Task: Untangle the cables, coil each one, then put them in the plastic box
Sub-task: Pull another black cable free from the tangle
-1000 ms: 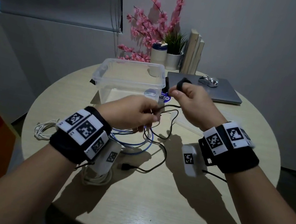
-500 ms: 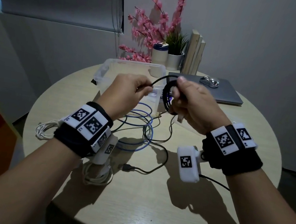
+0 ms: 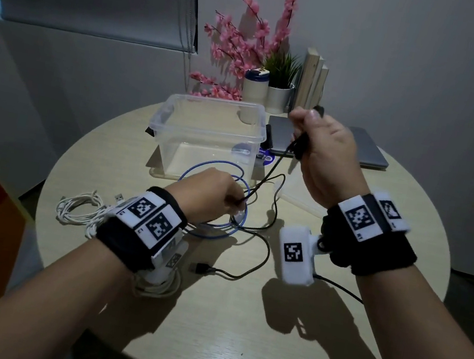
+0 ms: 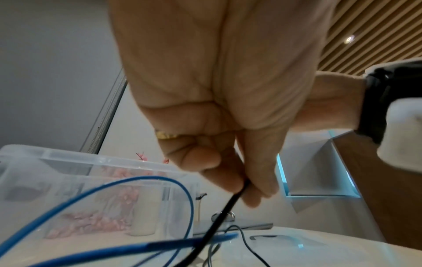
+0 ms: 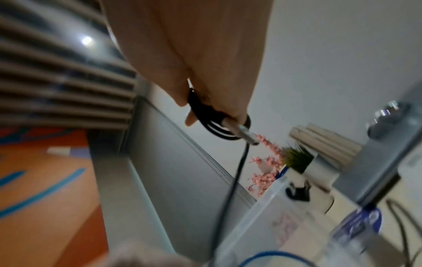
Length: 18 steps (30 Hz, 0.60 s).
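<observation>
Dropped from beside the right hand to centre frame of the head view: left hand (image 3: 211, 194), fingers pinched on the black cable (image 3: 271, 169), thumb and forefinger clamped on it in the left wrist view (image 4: 230, 182). Raised toward upper centre: right hand (image 3: 324, 149), fingers curled round a small coil of the same cable, loops and a plug tip showing in the right wrist view (image 5: 219, 122). Strung taut between both hands; slack trailing down to a plug at lower centre (image 3: 200, 268). Crossing the blue cable (image 3: 215, 172) under the left hand, just in front of the plastic box (image 3: 206, 131). Likely trouble: snagging on those blue loops and dragging them along. Also possible: loosening the few turns held and letting them spring open. White cable (image 3: 79, 207) bundled at left, not yet boxed.
</observation>
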Motion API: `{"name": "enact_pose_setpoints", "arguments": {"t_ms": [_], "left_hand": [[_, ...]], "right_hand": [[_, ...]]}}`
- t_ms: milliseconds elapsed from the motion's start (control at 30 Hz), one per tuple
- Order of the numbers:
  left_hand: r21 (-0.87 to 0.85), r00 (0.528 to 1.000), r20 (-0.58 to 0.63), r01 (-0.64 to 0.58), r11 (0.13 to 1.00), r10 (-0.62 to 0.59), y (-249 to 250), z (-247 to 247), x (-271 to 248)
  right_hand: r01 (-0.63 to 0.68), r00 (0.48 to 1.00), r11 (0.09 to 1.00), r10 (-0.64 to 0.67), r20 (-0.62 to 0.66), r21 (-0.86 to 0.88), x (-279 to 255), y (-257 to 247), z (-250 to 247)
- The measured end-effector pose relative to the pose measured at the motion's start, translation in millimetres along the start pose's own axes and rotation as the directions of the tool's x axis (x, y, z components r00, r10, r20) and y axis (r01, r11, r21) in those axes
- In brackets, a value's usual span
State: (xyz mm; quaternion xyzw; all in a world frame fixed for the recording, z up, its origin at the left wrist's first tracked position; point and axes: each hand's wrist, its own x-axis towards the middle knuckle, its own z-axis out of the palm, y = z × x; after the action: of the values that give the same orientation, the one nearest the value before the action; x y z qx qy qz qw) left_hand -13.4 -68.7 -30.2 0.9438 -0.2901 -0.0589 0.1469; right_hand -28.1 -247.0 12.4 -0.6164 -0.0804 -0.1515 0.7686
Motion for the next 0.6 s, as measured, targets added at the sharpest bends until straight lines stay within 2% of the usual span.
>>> {"name": "enact_pose_setpoints", "arguments": {"t_ms": [33,100,167,200,267,367,433,500,600], "left_hand": [[-0.014,1.0,-0.026,-0.014,1.0,0.013,1.4,-4.5,-1.2],[-0.08,0.993,-0.11,-0.046,0.996,0.037,4.7,-13.5,-2.9],[-0.157,0.972,-0.228,-0.089,0.984,0.052,7.3,-21.2,-3.3],[-0.174,0.954,-0.295,-0.116,0.978,0.061,8.0,-24.7,-2.7],[-0.157,0.898,-0.43,-0.181,0.971,0.098,8.0,-30.9,-0.1],[-0.095,0.78,-0.612,-0.234,0.968,0.128,4.9,-39.9,5.0],[-0.047,0.716,-0.681,-0.254,0.966,0.155,0.9,-43.0,9.4],[-0.032,0.705,-0.692,-0.244,0.969,0.154,-3.2,-42.4,13.3],[-0.091,0.765,-0.638,-0.185,0.978,0.085,-8.8,-33.9,14.4]], "right_hand": [[0.019,1.0,0.981,-0.018,0.007,-0.191,-0.9,2.5,-1.1],[0.034,0.999,0.849,-0.017,0.038,-0.527,0.2,9.7,-4.3],[0.037,0.996,0.695,0.037,0.087,-0.718,0.6,14.9,-5.1],[0.035,0.992,0.649,0.07,0.106,-0.76,-0.6,16.1,-4.3],[0.009,0.98,0.654,0.144,0.137,-0.756,-3.2,16.7,-1.2],[-0.053,0.96,0.786,0.21,0.184,-0.616,-5.6,17.2,-0.3],[-0.052,0.941,0.814,0.233,0.244,-0.578,-8.3,16.5,1.3],[-0.054,0.929,0.837,0.243,0.281,-0.545,-11.7,14.3,4.4],[-0.154,0.922,0.94,0.247,0.298,-0.304,-13.5,7.3,6.3]]}}
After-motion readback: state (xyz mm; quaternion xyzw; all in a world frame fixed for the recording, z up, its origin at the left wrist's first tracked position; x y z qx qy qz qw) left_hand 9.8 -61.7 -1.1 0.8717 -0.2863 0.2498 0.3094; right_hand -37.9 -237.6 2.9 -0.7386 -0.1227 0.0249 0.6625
